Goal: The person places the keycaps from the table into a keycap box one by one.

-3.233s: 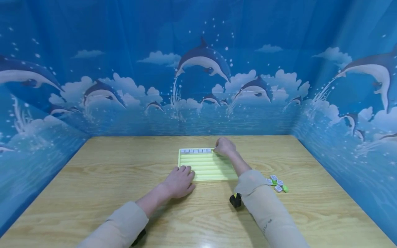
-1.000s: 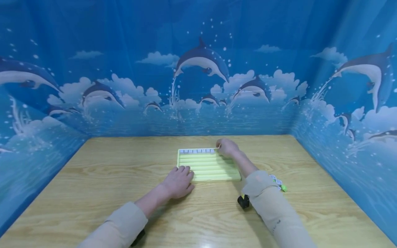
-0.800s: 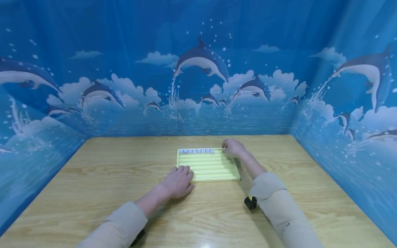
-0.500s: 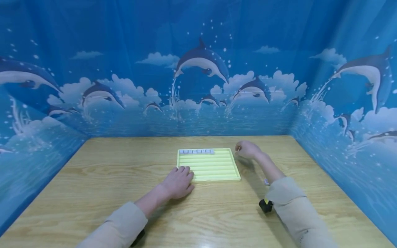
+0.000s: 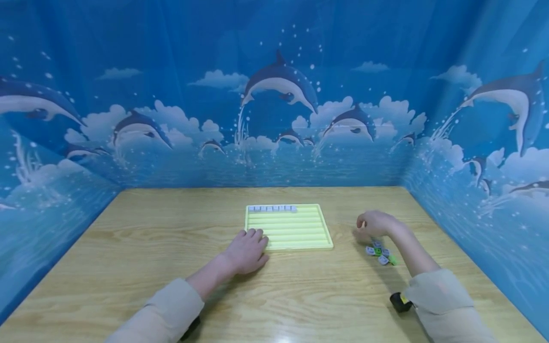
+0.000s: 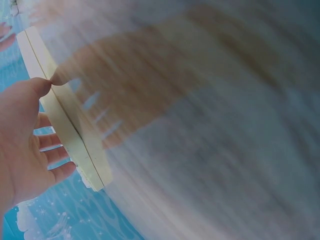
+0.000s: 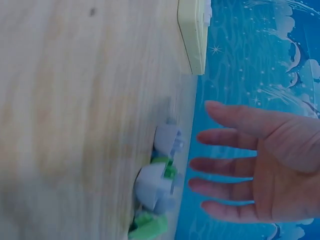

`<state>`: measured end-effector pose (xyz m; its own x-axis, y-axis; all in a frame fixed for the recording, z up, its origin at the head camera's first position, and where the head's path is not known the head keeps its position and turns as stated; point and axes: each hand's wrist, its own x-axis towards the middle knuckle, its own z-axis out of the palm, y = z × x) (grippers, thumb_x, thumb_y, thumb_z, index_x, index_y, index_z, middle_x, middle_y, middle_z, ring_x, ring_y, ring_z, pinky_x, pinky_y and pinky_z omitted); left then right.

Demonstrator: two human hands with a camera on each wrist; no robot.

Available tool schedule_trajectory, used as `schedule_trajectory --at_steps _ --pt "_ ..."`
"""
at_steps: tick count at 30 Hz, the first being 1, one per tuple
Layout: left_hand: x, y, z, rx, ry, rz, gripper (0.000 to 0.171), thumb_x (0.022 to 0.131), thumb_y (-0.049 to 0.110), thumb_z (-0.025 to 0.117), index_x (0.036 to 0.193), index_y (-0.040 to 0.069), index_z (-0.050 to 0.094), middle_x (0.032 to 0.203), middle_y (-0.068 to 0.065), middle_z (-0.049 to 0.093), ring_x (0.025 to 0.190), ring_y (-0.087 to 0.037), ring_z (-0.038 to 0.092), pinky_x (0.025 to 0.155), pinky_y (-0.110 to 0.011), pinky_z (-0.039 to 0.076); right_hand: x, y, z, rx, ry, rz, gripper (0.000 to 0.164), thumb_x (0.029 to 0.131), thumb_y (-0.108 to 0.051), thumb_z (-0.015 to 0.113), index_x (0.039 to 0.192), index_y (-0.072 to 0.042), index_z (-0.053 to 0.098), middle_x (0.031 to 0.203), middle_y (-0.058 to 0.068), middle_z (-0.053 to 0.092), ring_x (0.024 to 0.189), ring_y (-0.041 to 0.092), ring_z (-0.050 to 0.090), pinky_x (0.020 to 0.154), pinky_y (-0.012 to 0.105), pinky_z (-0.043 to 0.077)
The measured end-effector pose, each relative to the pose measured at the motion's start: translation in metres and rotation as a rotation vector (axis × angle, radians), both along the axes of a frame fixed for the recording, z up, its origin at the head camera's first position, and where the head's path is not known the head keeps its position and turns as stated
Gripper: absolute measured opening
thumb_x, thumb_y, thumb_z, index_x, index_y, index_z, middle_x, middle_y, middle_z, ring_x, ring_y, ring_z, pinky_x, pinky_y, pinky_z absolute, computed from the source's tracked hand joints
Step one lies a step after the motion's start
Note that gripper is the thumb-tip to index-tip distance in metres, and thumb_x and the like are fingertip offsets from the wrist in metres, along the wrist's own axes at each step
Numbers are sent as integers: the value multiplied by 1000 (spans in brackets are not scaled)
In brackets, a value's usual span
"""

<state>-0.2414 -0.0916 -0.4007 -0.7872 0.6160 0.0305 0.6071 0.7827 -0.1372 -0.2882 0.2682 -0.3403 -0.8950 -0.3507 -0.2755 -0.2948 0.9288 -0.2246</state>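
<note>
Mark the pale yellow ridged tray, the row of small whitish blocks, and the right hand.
Pale yellow ridged tray (image 5: 298, 229), head view: bare ridged floor.
Row of small whitish blocks (image 5: 269, 208), head view: near its middle.
Right hand (image 7: 272, 170), right wrist view: palm.

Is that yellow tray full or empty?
Neither: the tray is partly filled. Pale blocks line part of its far row; the other rows look bare where they show.

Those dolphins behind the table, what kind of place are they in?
Probably an indoor work booth, not the real sea: a dolphin-printed backdrop borders the wood-grain table on three sides, and a yellow tray lies there.
</note>
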Motion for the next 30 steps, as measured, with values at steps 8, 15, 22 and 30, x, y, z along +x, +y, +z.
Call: schedule_trajectory --at_steps 8,15,22,30 --pt "0 0 0 7 -14 1 47 94 39 47 124 3 52 116 -12 50 108 -27 47 92 -43 39 16 13 -5 -7 -80 -37 34 81 -12 69 110 2 58 103 15 60 91 30 58 72 42 49" --pt "-1 0 0 16 -10 -2 46 94 39 48 122 3 53 115 -12 50 108 -27 47 92 -43 39 19 18 -11 -100 -74 -2 29 83 -20 68 104 -2 61 101 13 60 90 30 57 72 42 49" --pt "-1 1 0 11 -10 3 47 94 40 47 123 3 53 116 -12 50 109 -27 47 93 -43 39 21 15 -19 -112 -102 -24 44 76 -31 76 107 -5 60 97 6 56 88 23 54 72 41 46" --pt "-1 0 0 24 -7 0 44 93 39 49 120 3 54 113 -12 50 106 -26 48 91 -42 40 21 9 -26 -147 -115 8 31 78 -20 74 103 -8 60 86 2 52 77 18 48 65 34 42"
